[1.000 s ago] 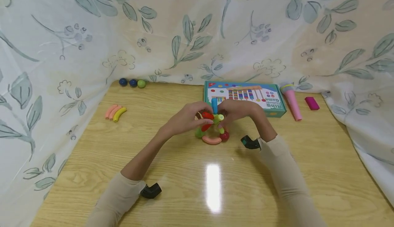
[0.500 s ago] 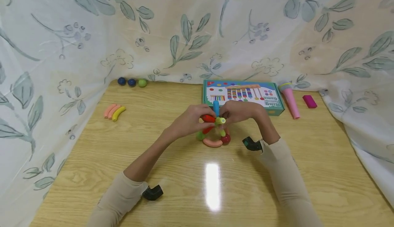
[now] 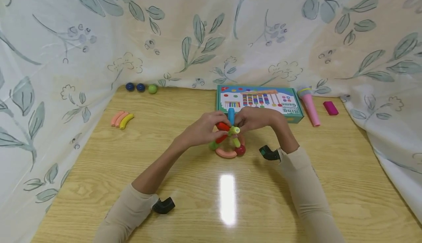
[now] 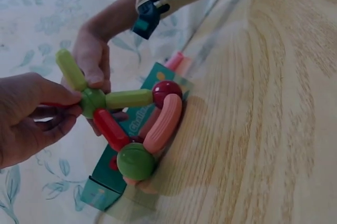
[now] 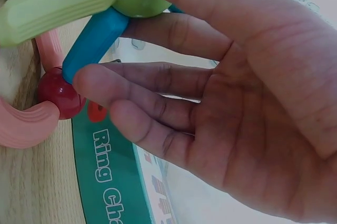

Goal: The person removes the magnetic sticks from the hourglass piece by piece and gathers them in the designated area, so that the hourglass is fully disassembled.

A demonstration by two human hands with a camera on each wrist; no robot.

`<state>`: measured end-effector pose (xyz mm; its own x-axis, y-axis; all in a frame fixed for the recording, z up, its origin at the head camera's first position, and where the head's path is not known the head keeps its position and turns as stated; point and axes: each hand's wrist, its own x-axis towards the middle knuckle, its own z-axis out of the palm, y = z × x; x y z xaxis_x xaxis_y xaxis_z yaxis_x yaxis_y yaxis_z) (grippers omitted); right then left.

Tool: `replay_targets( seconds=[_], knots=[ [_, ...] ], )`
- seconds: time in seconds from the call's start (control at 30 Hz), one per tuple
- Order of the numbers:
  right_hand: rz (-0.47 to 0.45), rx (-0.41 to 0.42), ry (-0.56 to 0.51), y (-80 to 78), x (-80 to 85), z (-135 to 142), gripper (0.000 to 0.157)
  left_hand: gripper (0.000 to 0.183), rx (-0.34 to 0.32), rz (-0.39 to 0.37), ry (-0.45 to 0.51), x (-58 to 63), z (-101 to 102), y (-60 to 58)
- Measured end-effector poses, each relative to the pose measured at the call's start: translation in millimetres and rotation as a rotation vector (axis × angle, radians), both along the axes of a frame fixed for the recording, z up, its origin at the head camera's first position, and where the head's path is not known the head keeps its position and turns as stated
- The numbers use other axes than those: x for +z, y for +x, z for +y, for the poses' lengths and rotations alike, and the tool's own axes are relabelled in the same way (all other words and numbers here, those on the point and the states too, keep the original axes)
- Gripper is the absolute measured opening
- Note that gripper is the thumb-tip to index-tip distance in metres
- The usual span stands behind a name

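Note:
A toy structure of coloured rods and balls stands on the table under both hands. Its base joins curved pink rods [image 3: 226, 154] with a dark red ball [image 3: 240, 150] and a green ball [image 4: 136, 162]. Straight rods, including a light green rod [image 4: 129, 99] and a lower red rod [image 4: 111, 129], slope up to a light green ball [image 4: 93, 102]. My left hand [image 3: 205, 129] pinches an upper red rod [image 3: 223, 126] at that ball. With thumb and forefinger, my right hand [image 3: 257, 119] holds the light green ball; its other fingers extend beside a lower blue rod [image 5: 95, 44]. An upper blue rod [image 3: 231, 116] points away.
Behind the hands lies a boxed ring game [image 3: 260, 100]. A pink toy microphone [image 3: 310, 105] and a magenta block [image 3: 330, 108] are to its right. At left are loose curved pieces [image 3: 122, 120], with blue balls [image 3: 140, 87] and a green ball [image 3: 152, 89] at the back edge.
Both hands keep their hold on the structure. Its top has tilted slightly, and the whole view has shifted a little. The loose pieces stay where they were.

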<state>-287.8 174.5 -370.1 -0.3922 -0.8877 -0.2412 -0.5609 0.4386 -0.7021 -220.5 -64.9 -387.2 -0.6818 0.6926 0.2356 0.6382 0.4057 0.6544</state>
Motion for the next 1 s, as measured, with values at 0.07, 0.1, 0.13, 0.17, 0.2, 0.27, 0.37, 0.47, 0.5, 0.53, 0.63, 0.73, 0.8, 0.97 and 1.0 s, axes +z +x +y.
replay_targets(
  seconds=[0.07,0.1,0.13,0.17,0.2,0.27,0.37,0.47,0.5,0.53,0.63,0.73,0.8,0.97,1.0],
  knots=[
    [0.006,0.008,-0.004,0.4,-0.2,0.0,0.033,0.016,-0.007,0.015,-0.007,0.7,-0.3,0.6],
    [0.014,0.009,0.0,0.6,-0.4,0.1,0.033,0.016,-0.012,0.023,-0.009,0.7,-0.3,0.7],
    [0.016,0.012,-0.002,0.7,-0.5,0.3,0.032,0.016,-0.017,0.032,-0.01,0.9,0.0,0.7],
    [0.018,0.011,-0.002,0.9,-0.7,0.5,0.032,0.016,-0.024,0.038,-0.009,0.8,0.2,0.7],
    [0.016,0.013,-0.004,1.0,-1.1,0.6,0.031,0.016,-0.03,0.041,-0.009,0.9,0.5,0.9],
    [0.011,0.015,-0.006,1.5,-2.2,0.5,0.03,0.015,-0.039,0.046,-0.005,0.9,0.7,1.4],
    [0.006,0.023,-0.012,1.9,-3.1,-0.6,0.027,0.016,-0.043,0.044,-0.01,1.5,-0.1,2.7],
    [0.009,0.031,-0.013,2.1,-2.5,-2.2,0.027,0.017,-0.028,0.041,-0.03,2.7,-2.4,3.5],
    [0.009,0.031,-0.01,1.8,-2.5,-2.6,0.027,0.017,-0.019,0.039,-0.041,3.1,-3.7,3.7],
    [0.009,0.031,-0.008,1.6,-2.3,-3.0,0.027,0.017,-0.01,0.035,-0.048,3.3,-5.3,3.4],
    [-0.008,0.023,-0.002,2.0,-1.4,-3.8,0.024,0.016,0.024,0.006,-0.068,3.0,-10.8,1.4],
    [-0.022,0.018,0.006,2.8,-0.8,-4.4,0.023,0.015,0.068,-0.032,-0.088,3.6,-17.8,-1.7],
    [-0.026,0.018,0.01,3.1,-0.7,-4.7,0.023,0.015,0.093,-0.05,-0.091,5.8,-23.7,-4.4],
    [-0.002,0.025,0.0,2.3,-1.3,-2.8,0.026,0.018,0.181,-0.036,-0.085,15.9,-46.6,-13.7],
    [0.003,0.026,-0.002,2.2,-1.5,-2.2,0.025,0.022,0.208,-0.036,-0.087,18.1,-52.8,-16.2]
  ],
)
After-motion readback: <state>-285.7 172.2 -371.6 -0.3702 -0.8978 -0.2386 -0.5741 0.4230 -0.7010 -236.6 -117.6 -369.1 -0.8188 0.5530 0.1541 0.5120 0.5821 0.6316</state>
